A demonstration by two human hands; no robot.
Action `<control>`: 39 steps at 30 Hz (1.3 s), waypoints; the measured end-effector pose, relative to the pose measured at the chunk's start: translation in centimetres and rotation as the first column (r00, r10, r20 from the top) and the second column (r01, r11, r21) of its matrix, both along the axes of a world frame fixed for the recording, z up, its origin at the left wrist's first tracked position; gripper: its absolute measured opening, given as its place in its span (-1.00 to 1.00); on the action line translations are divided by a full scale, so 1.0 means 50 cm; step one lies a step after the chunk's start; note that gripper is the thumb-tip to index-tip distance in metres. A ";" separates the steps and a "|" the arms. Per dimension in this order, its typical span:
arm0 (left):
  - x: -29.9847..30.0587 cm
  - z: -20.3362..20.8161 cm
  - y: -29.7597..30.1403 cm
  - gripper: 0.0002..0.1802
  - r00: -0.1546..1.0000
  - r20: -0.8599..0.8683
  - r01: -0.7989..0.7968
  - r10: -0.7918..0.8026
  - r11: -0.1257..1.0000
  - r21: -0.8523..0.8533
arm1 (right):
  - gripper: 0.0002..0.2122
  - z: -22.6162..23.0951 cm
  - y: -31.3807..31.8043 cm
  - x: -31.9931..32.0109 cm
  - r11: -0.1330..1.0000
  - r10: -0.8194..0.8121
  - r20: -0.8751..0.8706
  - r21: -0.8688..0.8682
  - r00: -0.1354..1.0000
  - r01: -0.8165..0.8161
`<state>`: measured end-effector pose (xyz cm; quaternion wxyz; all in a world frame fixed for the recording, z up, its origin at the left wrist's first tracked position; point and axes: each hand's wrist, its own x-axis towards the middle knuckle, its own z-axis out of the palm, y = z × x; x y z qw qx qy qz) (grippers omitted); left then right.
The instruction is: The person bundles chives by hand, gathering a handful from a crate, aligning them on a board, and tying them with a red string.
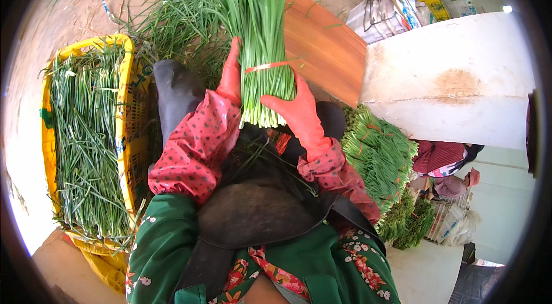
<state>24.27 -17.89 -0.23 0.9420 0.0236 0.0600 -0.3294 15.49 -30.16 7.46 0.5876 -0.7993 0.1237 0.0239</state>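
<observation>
A thick bundle of garlic chives (261,22) is held upright in front of me, its pale cut ends toward my body and its green leaves pointing away. An orange-red band (267,66) runs around its lower part. My left hand (231,71), in an orange-red rubber glove, is closed along the bundle's left side, most of its fingers hidden behind the stems. From the right, my right hand (299,111) grips the bundle below the band, in the same kind of glove, with its thumb across the front of the stems.
At left stands a yellow crate (123,91) packed with loose chives (86,143). More loose chives (184,16) lie on the ground ahead. A wood-grain board (322,45) sits right of the bundle. Banded chive bundles (376,154) are stacked at my right, near a white panel (448,74).
</observation>
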 end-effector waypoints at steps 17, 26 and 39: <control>-0.023 0.051 0.004 -0.30 0.924 0.372 -0.142 -0.090 0.823 0.551 | -0.18 -0.061 -0.053 -0.016 0.999 -0.026 0.131 -0.017 0.991 0.028; 0.121 0.127 -0.139 0.04 0.194 0.505 -0.814 -0.841 0.149 0.561 | -0.56 -0.092 -0.275 0.138 0.735 -0.097 -0.067 0.668 0.993 0.117; 0.203 -0.058 -0.226 0.21 0.121 0.152 -0.983 -0.981 -0.097 0.157 | -0.73 -0.205 -0.440 0.035 0.908 -0.225 -0.503 0.202 0.834 0.367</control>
